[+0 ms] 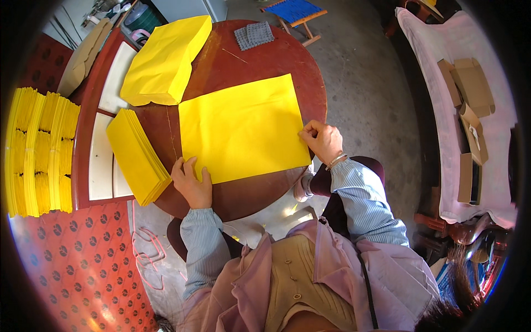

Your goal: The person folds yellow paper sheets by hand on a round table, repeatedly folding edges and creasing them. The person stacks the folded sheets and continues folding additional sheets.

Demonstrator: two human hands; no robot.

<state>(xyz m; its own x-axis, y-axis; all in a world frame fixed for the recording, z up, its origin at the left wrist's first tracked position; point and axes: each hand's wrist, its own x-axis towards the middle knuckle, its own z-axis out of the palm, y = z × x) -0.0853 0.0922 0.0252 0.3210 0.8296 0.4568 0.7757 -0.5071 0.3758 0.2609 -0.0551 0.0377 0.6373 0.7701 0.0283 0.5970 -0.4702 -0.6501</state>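
— so, from above the head, what have the hands got?

— a big yellow sheet lies flat on the round dark-red table, and both hands are on it. the left hand rests at the sheet's near left corner, fingers spread open and laid flat, pressing the paper's edge rather than gripping it.

— and the right one?

— the right hand is at the sheet's right edge, fingers curled in tight, pinching the paper's border between thumb and fingertips. there's a bracelet on that wrist.

— what's around the sheet?

— just left of it, a fanned stack of folded yellow paper sits at the table's edge, close to the left hand. farther back, a thick pile of yellow sheets lies tilted across the table's far left side. a small grey mat sits near the far rim, well apart from the hands.

— anything off the table?

— bundles of yellow paper stand far left beside a red-framed panel. a blue folding stool is beyond the table, and flat brown cardboard boxes lie on a pale cloth to the right.
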